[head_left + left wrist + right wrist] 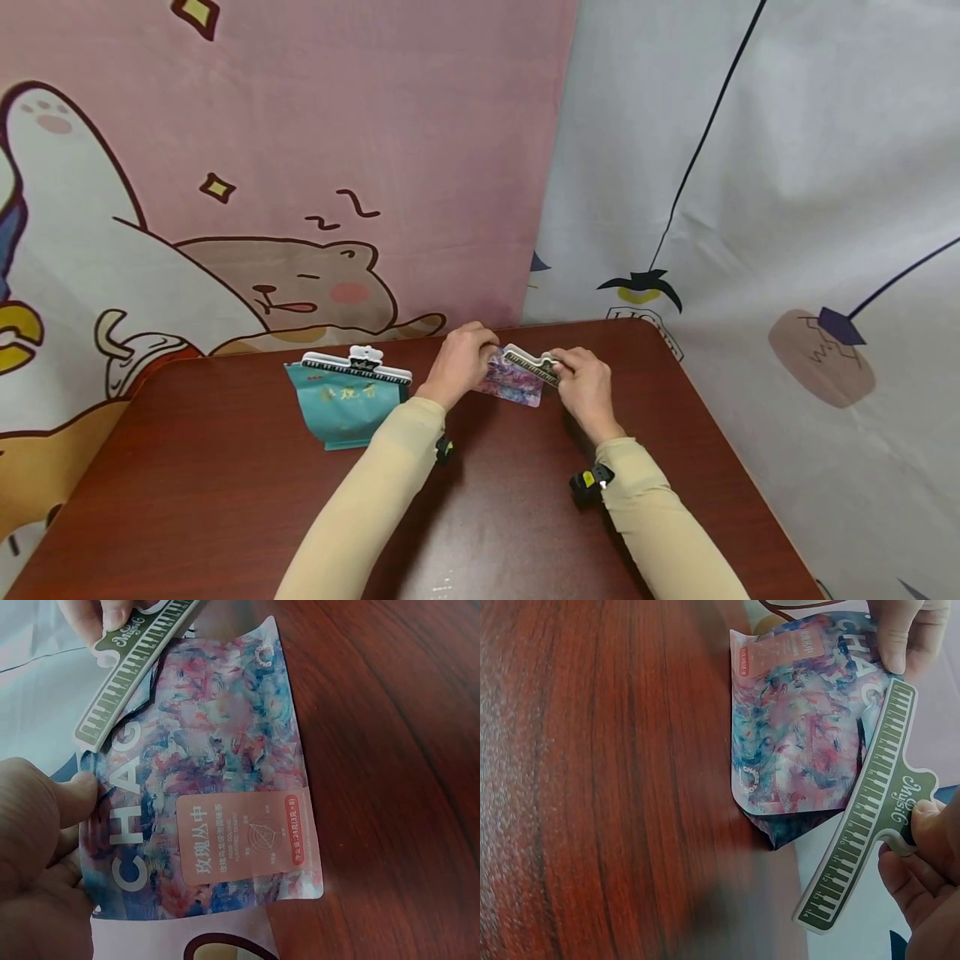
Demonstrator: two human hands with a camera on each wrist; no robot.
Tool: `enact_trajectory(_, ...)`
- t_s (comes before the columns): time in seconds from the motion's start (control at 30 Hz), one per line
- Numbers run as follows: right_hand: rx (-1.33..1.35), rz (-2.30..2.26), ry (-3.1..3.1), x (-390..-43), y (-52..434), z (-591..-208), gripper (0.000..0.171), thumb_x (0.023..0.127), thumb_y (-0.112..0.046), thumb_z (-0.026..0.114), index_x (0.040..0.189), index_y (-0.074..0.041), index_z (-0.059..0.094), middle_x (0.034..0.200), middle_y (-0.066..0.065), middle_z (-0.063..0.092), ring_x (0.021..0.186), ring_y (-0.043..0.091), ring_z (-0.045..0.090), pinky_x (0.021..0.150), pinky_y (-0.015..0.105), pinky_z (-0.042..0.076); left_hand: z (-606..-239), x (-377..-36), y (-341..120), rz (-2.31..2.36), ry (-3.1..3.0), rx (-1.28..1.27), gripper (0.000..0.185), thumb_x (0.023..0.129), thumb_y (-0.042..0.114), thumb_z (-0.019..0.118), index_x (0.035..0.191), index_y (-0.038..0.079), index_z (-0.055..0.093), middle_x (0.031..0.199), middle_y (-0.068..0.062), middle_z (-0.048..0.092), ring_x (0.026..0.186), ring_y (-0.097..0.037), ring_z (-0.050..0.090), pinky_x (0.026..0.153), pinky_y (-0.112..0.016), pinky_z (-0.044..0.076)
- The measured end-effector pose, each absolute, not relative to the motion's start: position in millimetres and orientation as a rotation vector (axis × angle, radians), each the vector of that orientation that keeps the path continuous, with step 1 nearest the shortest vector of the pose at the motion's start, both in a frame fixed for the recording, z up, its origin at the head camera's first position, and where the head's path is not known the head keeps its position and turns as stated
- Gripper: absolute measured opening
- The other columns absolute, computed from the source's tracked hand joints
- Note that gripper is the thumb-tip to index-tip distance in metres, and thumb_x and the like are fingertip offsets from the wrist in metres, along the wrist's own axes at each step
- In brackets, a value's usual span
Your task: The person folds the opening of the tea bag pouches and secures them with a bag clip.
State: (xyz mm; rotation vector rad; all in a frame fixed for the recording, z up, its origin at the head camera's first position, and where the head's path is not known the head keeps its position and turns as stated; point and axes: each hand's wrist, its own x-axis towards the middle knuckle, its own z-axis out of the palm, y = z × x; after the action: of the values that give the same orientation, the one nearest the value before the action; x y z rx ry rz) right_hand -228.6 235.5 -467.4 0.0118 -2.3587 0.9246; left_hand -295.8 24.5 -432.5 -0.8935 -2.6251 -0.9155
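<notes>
Two hands, left hand [459, 360] fingers pinching pouch [225, 780] edge, right hand [587, 385] gripping clip [870, 817] (pouch's top).

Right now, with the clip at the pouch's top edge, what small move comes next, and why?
Probably slide the green clip down over the pouch's top edge. The right hand pinches the clip's handle, and the left hand holds the pouch's corner. The teal bag beside them already wears its clip.
</notes>
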Motion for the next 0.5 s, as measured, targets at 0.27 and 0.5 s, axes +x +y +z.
enact_trajectory(0.27, 0.03, 0.925, -2.355, -227.8, 232.9, -466.8, 0.02, 0.084, 0.009, 0.074, 0.101, 0.002, 0.08, 0.093, 0.017, 0.074, 0.088, 0.038, 0.07, 0.081, 0.053, 0.053, -434.4, -298.7, 19.2, -0.827, -2.543, -0.88, 0.008, 0.096, 0.007, 0.073, 0.092, 0.007, 0.079, 0.09, -0.005, 0.068, 0.088, -0.025, 0.064, 0.087, -0.04, 0.054)
enact_trajectory(0.5, 0.033, 0.903, -2.351, -228.3, 231.2, -467.3, 0.019, 0.083, 0.009, 0.075, 0.1, 0.001, 0.08, 0.092, 0.017, 0.074, 0.087, 0.038, 0.07, 0.081, 0.053, 0.053, -432.0, -298.7, 20.5, -0.796, -2.533, -0.878, 0.008, 0.095, 0.008, 0.074, 0.091, 0.007, 0.081, 0.086, -0.005, 0.068, 0.085, -0.025, 0.065, 0.087, -0.042, 0.052)
